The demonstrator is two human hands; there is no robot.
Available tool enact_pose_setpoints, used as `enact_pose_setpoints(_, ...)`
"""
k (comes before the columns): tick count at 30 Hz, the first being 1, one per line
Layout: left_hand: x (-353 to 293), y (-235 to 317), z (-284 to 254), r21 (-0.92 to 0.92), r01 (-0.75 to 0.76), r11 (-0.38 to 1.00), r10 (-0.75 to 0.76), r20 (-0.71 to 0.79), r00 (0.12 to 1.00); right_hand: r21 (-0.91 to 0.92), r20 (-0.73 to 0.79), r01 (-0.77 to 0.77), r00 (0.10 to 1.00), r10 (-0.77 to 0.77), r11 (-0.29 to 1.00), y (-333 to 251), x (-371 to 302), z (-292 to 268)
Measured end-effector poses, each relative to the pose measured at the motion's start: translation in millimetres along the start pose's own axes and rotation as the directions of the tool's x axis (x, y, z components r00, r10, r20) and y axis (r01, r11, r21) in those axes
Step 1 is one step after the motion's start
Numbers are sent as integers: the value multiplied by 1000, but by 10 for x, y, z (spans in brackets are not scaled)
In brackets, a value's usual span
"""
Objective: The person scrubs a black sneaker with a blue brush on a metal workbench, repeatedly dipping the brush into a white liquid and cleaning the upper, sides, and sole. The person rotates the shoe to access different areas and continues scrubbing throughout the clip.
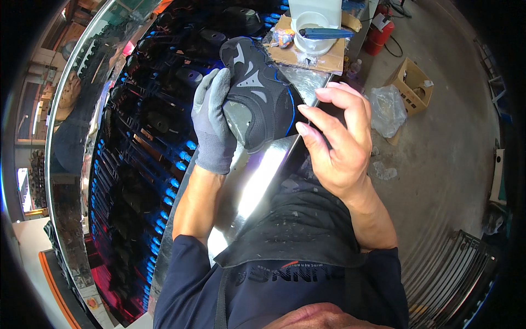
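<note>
A black shoe upper (269, 107) with grey patches is stretched over a grey-green last (239, 119). A blue line runs along its lower edge, which faces right. My left hand (211, 118), in a grey knit glove, is closed round the last and the upper's left side; some of its fingers are hidden behind the shoe. Bare and partly curled, my right hand (341, 131) is beside the blue-lined edge. Its thumb and fingertips are apart, with nothing visible between them; whether a fingertip touches the edge I cannot tell.
On the left, a rack (159, 126) with blue-tipped pegs carries dark shoe parts. A shiny metal table edge (257, 186) lies beneath the shoe. Ahead, a white pot (312, 44) with a blue tool across it stands on cardboard (332, 61). A carton (411, 82) and plastic bag (388, 109) lie right.
</note>
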State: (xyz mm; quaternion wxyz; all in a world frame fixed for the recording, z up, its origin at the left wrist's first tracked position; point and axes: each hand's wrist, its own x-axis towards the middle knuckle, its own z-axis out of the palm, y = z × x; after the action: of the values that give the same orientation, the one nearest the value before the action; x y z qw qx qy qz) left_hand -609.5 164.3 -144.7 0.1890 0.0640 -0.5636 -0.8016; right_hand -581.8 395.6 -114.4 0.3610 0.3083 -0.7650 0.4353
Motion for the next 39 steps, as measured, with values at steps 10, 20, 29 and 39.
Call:
enact_pose_setpoints(10,-60,33,69,184,-86,979,93,-31,995,-195,75,76,995,-62,978,-129,-90,-57)
enact_pose_setpoints(20,-27,-66,-29,352,-280,893,276,63,959,-117,245,19,969,10,993,-218,-415,83)
enact_pose_setpoints(29,-118,84,176,152,-146,978,153,-32,988,-38,283,-2,959,12,999,-6,-188,148)
enact_pose_setpoints(39,-189,174,179,51,-6,999,10,-81,997,139,-17,-195,980,199,971,323,-234,-160)
